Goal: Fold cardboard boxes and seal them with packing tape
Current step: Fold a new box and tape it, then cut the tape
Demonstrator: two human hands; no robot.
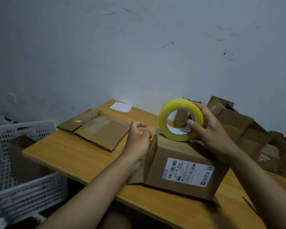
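From the head view, I have the cardboard box [180, 169] sitting on the wooden table [69, 156] right in front of me, its side with the shipping label [187, 171] turned toward me, because that keeps the seam I want to tape facing up and away from my body. My right hand [211, 129] is clamped on the roll of packing tape [180, 119]: the thumb hooks inside the core and the fingers wrap the outer edge, so the roll can turn while I steer it. I rest the roll on the far top edge of the box, since I judge that is where the strip should start. My left hand [139, 139] has its fingers curled in by the raised flap [153, 151] at the box's left end; it looks as if it is pinching the loose end of the tape, but the tape is clear and I cannot tell for sure whether anything is held there. That flap stands up instead of lying flat, so it may need pressing down before sealing. A flattened box [96, 129] lies further left on the table, within reach as the next one to fold, I think. Other boxes [248, 128] are piled at the right, and a white plastic basket [23, 159] stands beside the table on the left.
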